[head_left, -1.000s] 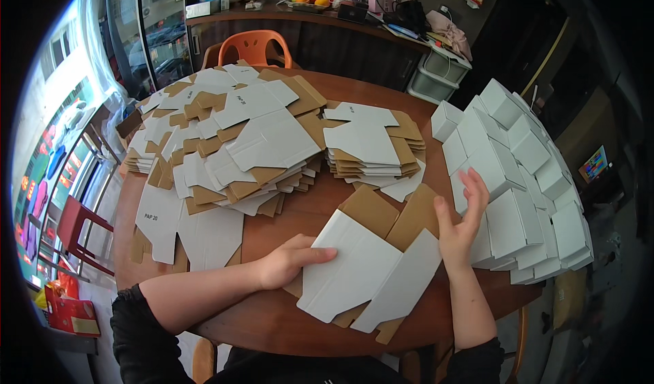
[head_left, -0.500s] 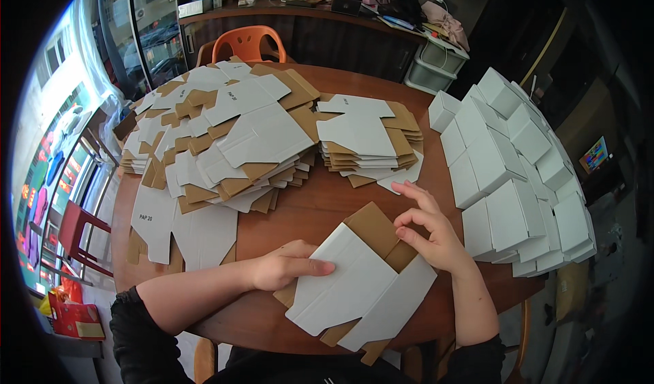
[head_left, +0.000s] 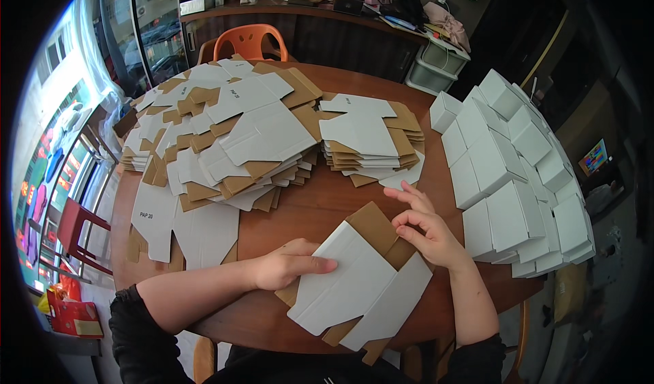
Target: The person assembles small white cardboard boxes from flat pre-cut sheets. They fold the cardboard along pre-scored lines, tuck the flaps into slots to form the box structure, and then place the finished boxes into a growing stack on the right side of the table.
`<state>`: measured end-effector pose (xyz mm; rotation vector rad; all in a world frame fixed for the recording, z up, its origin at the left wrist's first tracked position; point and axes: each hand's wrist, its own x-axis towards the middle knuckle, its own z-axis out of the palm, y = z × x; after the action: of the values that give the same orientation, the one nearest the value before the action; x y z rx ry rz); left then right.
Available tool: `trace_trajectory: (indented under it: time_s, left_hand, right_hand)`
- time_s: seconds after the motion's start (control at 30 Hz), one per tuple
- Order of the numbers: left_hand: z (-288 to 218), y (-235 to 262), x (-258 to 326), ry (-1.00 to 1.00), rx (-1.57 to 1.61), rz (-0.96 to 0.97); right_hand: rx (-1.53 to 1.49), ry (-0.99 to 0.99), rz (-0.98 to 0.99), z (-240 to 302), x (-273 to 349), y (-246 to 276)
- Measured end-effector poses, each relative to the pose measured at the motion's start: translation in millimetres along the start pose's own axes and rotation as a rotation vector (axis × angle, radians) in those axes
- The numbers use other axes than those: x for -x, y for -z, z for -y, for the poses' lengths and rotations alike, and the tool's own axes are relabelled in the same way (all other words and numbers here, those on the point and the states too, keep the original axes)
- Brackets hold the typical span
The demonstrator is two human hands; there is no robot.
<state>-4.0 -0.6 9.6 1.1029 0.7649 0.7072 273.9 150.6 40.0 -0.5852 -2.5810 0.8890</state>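
A partly folded cardboard box blank (head_left: 347, 268), white outside and brown inside, lies tilted at the near middle of the table. My left hand (head_left: 289, 265) grips its left edge, thumb on the white panel and fingers underneath. At its far right side my right hand (head_left: 429, 234) pinches thumb and forefinger together at the edge of a brown flap (head_left: 371, 224); the other fingers stay raised. A large pile of flat box blanks (head_left: 252, 135) spreads over the far left, and a smaller stack of blanks (head_left: 357, 135) stands beyond my right hand.
Finished white boxes (head_left: 494, 159) are stacked high along the right side of the table (head_left: 300, 214). An orange chair (head_left: 251, 40) stands at the far edge. Behind is a cluttered sideboard (head_left: 293, 9) with fruit; a red stool (head_left: 82, 231) is at left.
The blank's right white panel has shifted slightly left, and my right fingers have moved a little left with it. My left hand keeps its hold.
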Motion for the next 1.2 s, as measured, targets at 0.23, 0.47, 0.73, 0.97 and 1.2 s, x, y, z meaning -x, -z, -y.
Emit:
trace_trajectory:
  time_s: [0.23, 0.47, 0.73, 0.97, 1.2]
  left_hand:
    - [1, -3, 3, -0.151, 0.138, -0.214]
    - [4, -6, 4, -0.287, 0.186, -0.354]
    - [0, -4, 0, -0.21, 0.356, -0.346]
    - [2, -4, -4, -0.292, 0.282, -0.413]
    - [10, -1, -6, -0.369, 0.187, -0.424]
  right_hand:
    - [0.195, 0.097, -0.628, 5, -4, -2]
    - [-0.543, -0.177, -0.595, 8, -3, -21]
    - [-1.017, -0.357, -0.469, 10, -4, -26]
    - [-0.909, -0.456, -0.52, 1, -5, -33]
    - [-0.87, -0.393, -0.581, 10, -5, -47]
